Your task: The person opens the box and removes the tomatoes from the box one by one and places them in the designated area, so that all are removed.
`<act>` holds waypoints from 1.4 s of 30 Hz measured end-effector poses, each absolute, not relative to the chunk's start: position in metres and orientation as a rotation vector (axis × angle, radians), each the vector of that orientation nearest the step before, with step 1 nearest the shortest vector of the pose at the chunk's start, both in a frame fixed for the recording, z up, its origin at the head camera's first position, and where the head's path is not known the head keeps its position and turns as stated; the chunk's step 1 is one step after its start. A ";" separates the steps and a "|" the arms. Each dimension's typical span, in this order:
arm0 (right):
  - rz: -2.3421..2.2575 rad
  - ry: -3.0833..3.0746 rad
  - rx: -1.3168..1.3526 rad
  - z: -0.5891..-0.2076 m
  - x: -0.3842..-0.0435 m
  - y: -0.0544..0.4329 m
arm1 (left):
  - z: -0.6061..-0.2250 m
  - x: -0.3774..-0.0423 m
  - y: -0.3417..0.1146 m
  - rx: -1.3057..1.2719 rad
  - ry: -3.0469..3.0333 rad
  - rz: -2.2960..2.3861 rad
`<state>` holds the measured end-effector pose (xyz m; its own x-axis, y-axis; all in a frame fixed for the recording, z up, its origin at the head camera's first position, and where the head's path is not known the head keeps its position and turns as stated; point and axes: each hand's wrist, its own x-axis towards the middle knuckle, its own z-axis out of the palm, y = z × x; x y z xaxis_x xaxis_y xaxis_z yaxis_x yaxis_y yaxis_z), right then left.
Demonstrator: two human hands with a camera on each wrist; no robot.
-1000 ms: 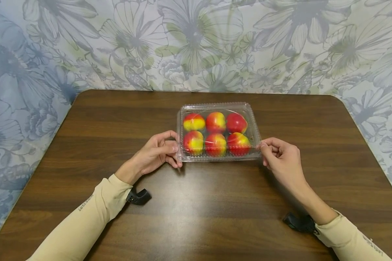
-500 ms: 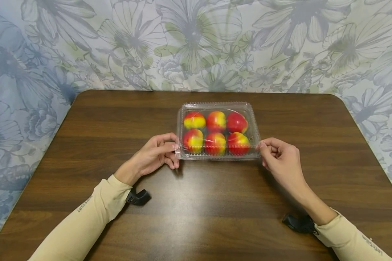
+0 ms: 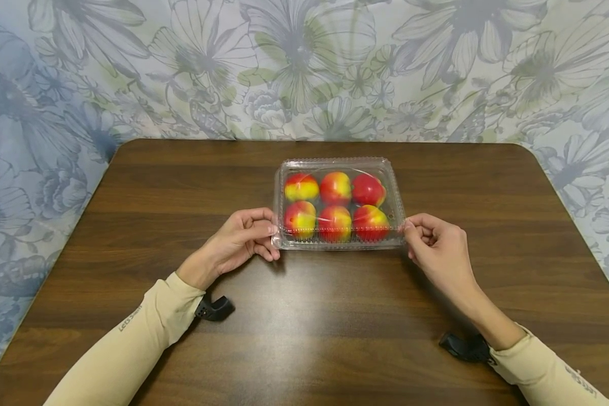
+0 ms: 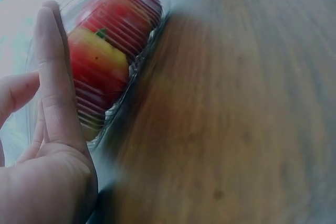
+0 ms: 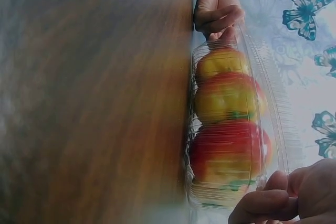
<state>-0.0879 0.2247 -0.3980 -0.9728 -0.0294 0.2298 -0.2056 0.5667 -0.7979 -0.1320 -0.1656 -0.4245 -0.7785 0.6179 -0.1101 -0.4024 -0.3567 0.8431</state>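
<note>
A clear plastic clamshell container (image 3: 345, 246) lies on the table with its lid down. Through the plastic show several red-and-yellow fruits that look like apples (image 3: 335, 223), in two rows. My left hand (image 3: 238, 239) holds the container's left edge near the front corner, thumb and index finger at the rim. In the left wrist view the outer fingers (image 4: 55, 77) extend along its side. At the opposite front corner, my right hand (image 3: 438, 248) pinches the rim between thumb and curled index finger. Part of the left grip is hidden in the wrist views.
The brown wooden table (image 3: 304, 338) has rounded far corners. Behind it hangs a floral backdrop (image 3: 304, 67). Black wrist devices (image 3: 215, 308) sit under both sleeve cuffs.
Both hands keep their places at the container's sides. The container's front edge shifts very slightly; otherwise little differs.
</note>
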 end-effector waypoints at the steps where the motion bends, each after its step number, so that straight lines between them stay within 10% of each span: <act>1: 1.367 -2.609 0.199 -0.398 -0.088 0.224 | -0.424 -0.132 -0.165 0.297 1.247 2.155; 42: 1.278 -2.803 0.195 -0.368 -0.075 0.214 | -0.436 -0.133 -0.162 0.422 1.319 2.146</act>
<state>-0.0746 0.2140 -0.3679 -0.9905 -0.0921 0.1024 -0.1377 0.6494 -0.7479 -0.1326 -0.1619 -0.4355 -0.7824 0.6219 -0.0322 -0.3096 -0.3436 0.8866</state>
